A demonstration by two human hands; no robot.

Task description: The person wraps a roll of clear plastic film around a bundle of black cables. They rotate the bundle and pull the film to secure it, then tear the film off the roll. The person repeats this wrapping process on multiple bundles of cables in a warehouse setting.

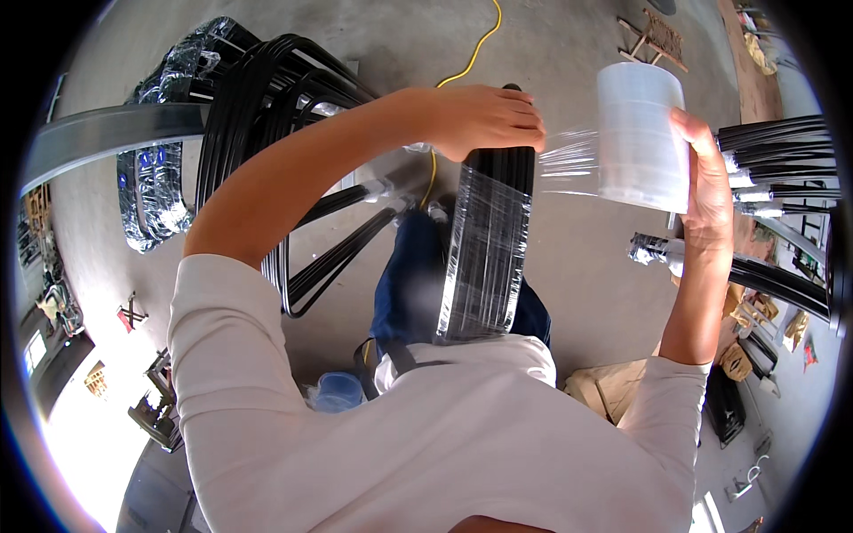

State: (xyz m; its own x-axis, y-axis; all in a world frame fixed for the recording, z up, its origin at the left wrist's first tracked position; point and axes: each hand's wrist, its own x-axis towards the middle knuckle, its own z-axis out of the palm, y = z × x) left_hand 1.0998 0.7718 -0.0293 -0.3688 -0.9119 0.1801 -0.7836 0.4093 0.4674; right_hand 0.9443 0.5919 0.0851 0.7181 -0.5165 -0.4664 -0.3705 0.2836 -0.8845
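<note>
In front of my body stands a bundle of black tubes [489, 240], its side wrapped in clear stretch film. My left hand [489, 120] curls over the bundle's far end, fingers closed on it. My right hand [706, 173] grips a large roll of clear stretch film [641, 133] to the right of the bundle, thumb on its upper edge. Thin strands of film [569, 162] stretch between the roll and the bundle's upper part. Part of the bundle's far end is hidden under my left hand.
Stacked black tube frames [267, 107] stand at the left, with film-wrapped bundles [151, 186] beyond. More black tubes [773, 169] lie at the right. A yellow cable [475, 49] crosses the floor. A wooden stool [657, 40] sits far right; cardboard [613, 391] lies near my right side.
</note>
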